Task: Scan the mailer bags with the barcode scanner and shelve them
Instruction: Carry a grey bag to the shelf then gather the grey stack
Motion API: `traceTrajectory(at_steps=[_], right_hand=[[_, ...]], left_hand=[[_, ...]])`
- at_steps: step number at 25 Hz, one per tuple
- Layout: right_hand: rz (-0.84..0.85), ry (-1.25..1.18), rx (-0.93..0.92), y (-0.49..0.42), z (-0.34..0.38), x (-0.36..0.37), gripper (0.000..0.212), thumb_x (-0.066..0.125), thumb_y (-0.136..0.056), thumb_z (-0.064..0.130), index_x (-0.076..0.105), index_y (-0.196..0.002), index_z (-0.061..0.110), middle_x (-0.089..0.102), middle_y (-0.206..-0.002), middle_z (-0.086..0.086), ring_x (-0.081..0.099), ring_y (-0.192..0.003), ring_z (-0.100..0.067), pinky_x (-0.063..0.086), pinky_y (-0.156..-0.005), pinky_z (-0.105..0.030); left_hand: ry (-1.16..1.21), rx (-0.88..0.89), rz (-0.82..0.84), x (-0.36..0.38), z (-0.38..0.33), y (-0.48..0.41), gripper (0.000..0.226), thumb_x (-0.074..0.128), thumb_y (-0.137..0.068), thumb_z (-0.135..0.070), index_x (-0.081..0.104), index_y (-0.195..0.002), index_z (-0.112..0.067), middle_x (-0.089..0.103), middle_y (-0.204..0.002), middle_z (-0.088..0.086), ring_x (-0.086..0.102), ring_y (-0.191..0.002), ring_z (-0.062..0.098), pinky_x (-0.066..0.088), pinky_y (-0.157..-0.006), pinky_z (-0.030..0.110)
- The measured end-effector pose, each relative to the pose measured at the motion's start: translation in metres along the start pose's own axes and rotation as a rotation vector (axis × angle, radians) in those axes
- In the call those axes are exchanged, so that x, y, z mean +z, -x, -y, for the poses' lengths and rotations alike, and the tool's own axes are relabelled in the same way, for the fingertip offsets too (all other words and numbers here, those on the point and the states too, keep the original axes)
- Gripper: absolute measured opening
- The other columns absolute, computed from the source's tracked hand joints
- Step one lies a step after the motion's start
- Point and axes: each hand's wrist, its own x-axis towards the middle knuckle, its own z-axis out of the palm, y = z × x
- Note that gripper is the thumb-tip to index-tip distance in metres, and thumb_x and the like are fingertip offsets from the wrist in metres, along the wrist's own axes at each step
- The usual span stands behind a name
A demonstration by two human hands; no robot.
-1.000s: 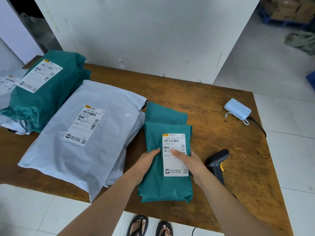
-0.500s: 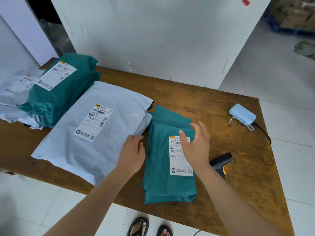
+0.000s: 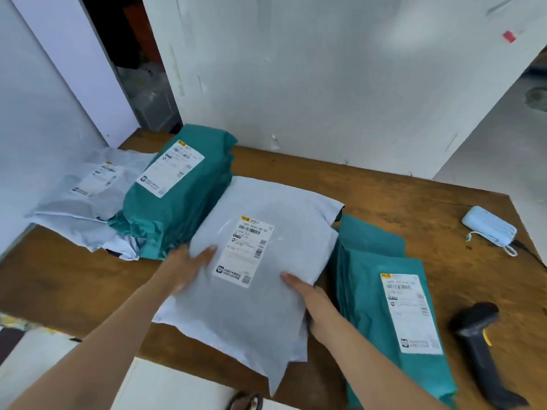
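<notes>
A large pale grey mailer bag (image 3: 266, 261) with a white label lies in the middle of the wooden table (image 3: 399, 196). My left hand (image 3: 186, 267) grips its left edge, thumb on top. My right hand (image 3: 313, 303) grips its right edge, thumb on top. To the right lies a flat green mailer bag (image 3: 381, 306), label up, on a second green one. The black barcode scanner (image 3: 479, 347) lies at the table's right front corner, untouched.
At the back left a bulky green mailer (image 3: 177, 190) rests on grey mailers (image 3: 94, 196). A pale blue device (image 3: 488, 229) with a cable sits at the right edge. A white wall stands behind the table. The table's front edge is near my arms.
Both hands left the small green mailer and moved left onto the large grey mailer, taking hold of its edges. The view shifted left.
</notes>
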Motion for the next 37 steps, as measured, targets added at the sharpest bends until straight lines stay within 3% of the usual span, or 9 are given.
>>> traceTrajectory(at_steps=[3, 7, 13, 17, 21, 26, 31, 34, 37], right_hand=[[-0.065, -0.050, -0.012, -0.008, -0.001, 0.007, 0.057, 0.087, -0.061, 0.020, 0.068, -0.113, 0.008, 0.076, -0.102, -0.011, 0.072, -0.093, -0.028, 0.057, -0.076, -0.036], [-0.141, -0.128, 0.020, -0.007, -0.002, 0.015, 0.043, 0.080, -0.071, 0.024, 0.068, -0.110, 0.009, 0.076, -0.095, -0.013, 0.070, -0.094, -0.032, 0.055, -0.080, -0.041], [-0.164, -0.149, -0.002, -0.004, 0.003, 0.027, 0.039, 0.077, -0.073, 0.023, 0.067, -0.109, 0.012, 0.076, -0.094, -0.013, 0.071, -0.083, -0.030, 0.056, -0.072, -0.038], [-0.188, -0.108, -0.149, 0.017, 0.034, 0.018, 0.065, 0.080, -0.058, 0.023, 0.066, -0.119, 0.006, 0.073, -0.109, -0.015, 0.068, -0.099, -0.033, 0.055, -0.084, -0.038], [-0.216, -0.078, -0.352, 0.072, 0.093, -0.007, 0.050, 0.079, -0.058, 0.019, 0.071, -0.107, 0.012, 0.077, -0.095, -0.006, 0.073, -0.082, -0.020, 0.056, -0.068, -0.027], [-0.379, -0.143, -0.565, 0.167, 0.126, -0.080, 0.042, 0.078, -0.070, 0.023, 0.070, -0.110, 0.015, 0.076, -0.101, -0.006, 0.071, -0.094, -0.026, 0.054, -0.090, -0.041], [-0.471, -0.218, -0.708, 0.297, 0.123, -0.197, 0.042, 0.073, -0.074, 0.023, 0.069, -0.113, 0.010, 0.075, -0.103, -0.011, 0.072, -0.094, -0.030, 0.055, -0.088, -0.042], [-0.589, -0.252, -0.818, 0.387, 0.105, -0.289, 0.037, 0.068, -0.077, 0.020, 0.068, -0.113, 0.010, 0.076, -0.099, -0.010, 0.073, -0.084, -0.027, 0.058, -0.075, -0.035], [-0.672, -0.256, -0.854, 0.461, 0.084, -0.371, 0.051, 0.074, -0.071, 0.024, 0.066, -0.120, 0.009, 0.073, -0.110, -0.014, 0.069, -0.098, -0.034, 0.055, -0.083, -0.039]], left_hand=[[0.450, -0.112, 0.242, -0.013, 0.006, -0.003, 0.062, 0.065, -0.075, -0.060, 0.060, -0.115, -0.013, 0.069, -0.104, 0.007, 0.066, -0.093, 0.026, 0.051, -0.083, 0.035], [0.640, -0.190, 0.537, -0.015, 0.009, -0.005, 0.055, 0.078, -0.059, -0.050, 0.068, -0.101, -0.014, 0.076, -0.088, 0.010, 0.072, -0.083, 0.026, 0.053, -0.075, 0.035], [0.765, -0.179, 0.570, -0.016, -0.001, -0.006, 0.038, 0.077, -0.071, -0.031, 0.068, -0.101, -0.010, 0.076, -0.080, 0.012, 0.069, -0.079, 0.029, 0.052, -0.069, 0.033], [0.797, 0.024, 0.522, -0.018, -0.026, 0.010, 0.057, 0.084, -0.056, -0.018, 0.067, -0.110, -0.009, 0.076, -0.091, 0.009, 0.071, -0.084, 0.027, 0.056, -0.071, 0.033], [0.852, 0.255, 0.525, -0.028, -0.092, 0.037, 0.052, 0.084, -0.062, -0.019, 0.067, -0.111, -0.014, 0.075, -0.099, 0.007, 0.071, -0.091, 0.026, 0.057, -0.078, 0.036], [0.836, 0.505, 0.684, 0.001, -0.190, 0.112, 0.017, 0.071, -0.078, -0.013, 0.069, -0.094, -0.015, 0.077, -0.080, 0.002, 0.073, -0.066, 0.014, 0.057, -0.053, 0.023], [0.799, 0.688, 0.879, 0.087, -0.283, 0.228, 0.054, 0.085, -0.058, -0.035, 0.071, -0.105, -0.013, 0.075, -0.100, 0.009, 0.071, -0.094, 0.027, 0.054, -0.084, 0.035], [0.775, 0.803, 0.944, 0.162, -0.335, 0.322, 0.065, 0.084, -0.052, -0.040, 0.070, -0.110, -0.015, 0.074, -0.104, 0.007, 0.071, -0.096, 0.025, 0.053, -0.088, 0.037], [0.769, 0.831, 1.002, 0.237, -0.371, 0.403, 0.058, 0.084, -0.057, -0.035, 0.070, -0.109, -0.014, 0.075, -0.101, 0.006, 0.071, -0.094, 0.024, 0.054, -0.084, 0.035]])
